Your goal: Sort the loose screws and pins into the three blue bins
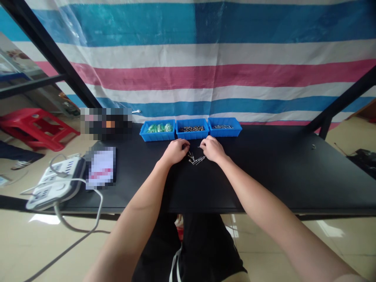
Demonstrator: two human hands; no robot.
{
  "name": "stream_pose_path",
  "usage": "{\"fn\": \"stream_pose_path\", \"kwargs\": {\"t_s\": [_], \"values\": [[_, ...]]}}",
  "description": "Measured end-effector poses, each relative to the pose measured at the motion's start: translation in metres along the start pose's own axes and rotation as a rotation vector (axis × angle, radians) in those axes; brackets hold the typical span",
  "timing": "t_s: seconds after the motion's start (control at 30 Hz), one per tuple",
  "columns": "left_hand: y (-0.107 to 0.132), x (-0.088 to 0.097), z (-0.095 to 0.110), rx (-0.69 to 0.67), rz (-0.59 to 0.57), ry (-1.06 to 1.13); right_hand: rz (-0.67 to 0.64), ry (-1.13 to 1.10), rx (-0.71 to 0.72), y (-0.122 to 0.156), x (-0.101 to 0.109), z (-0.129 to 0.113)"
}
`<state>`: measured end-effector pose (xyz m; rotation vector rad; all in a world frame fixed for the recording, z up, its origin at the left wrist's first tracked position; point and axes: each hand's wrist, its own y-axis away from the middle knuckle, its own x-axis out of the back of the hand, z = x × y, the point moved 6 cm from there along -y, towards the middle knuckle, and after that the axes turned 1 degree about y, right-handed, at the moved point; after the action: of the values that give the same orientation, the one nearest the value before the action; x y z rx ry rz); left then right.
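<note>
My left hand is closed, fingertips pinched together close to the middle blue bin; what they hold, if anything, is too small to make out. Opposite it, my right hand pinches a thin metal pin-like piece, its tip pointing left. Between and just below both hands lies a loose pile of slender silver screw-like pieces on the black table. Small brownish metal parts fill the middle bin. The right blue bin holds thin silver pieces.
The left blue bin contains green-and-clear plastic packets. A white power strip with grey cables sits at the table's left edge, beside a blurred flat item. A small metal bit lies far right. Black frame posts flank the table.
</note>
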<state>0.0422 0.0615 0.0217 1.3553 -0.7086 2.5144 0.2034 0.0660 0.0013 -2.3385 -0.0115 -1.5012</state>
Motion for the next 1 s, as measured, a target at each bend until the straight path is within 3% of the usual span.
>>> {"fn": "stream_pose_path", "kwargs": {"t_s": [0.13, 0.3, 0.43, 0.8, 1.0], "values": [[0.000, 0.000, 0.000, -0.001, 0.007, 0.012, -0.027, -0.074, 0.043, 0.001, 0.001, -0.008], [0.000, 0.000, 0.000, -0.015, 0.008, 0.024, 0.095, -0.321, 0.196, 0.001, 0.008, -0.019], [0.001, 0.000, 0.002, -0.026, 0.006, 0.038, 0.157, -0.393, 0.293, 0.004, 0.014, -0.026], [0.004, 0.003, 0.015, -0.059, -0.051, 0.200, 0.208, -0.571, 0.241, 0.008, 0.020, -0.031], [0.002, 0.004, 0.015, -0.097, -0.005, 0.192, 0.249, -0.660, 0.183, 0.009, 0.024, -0.030]]}}
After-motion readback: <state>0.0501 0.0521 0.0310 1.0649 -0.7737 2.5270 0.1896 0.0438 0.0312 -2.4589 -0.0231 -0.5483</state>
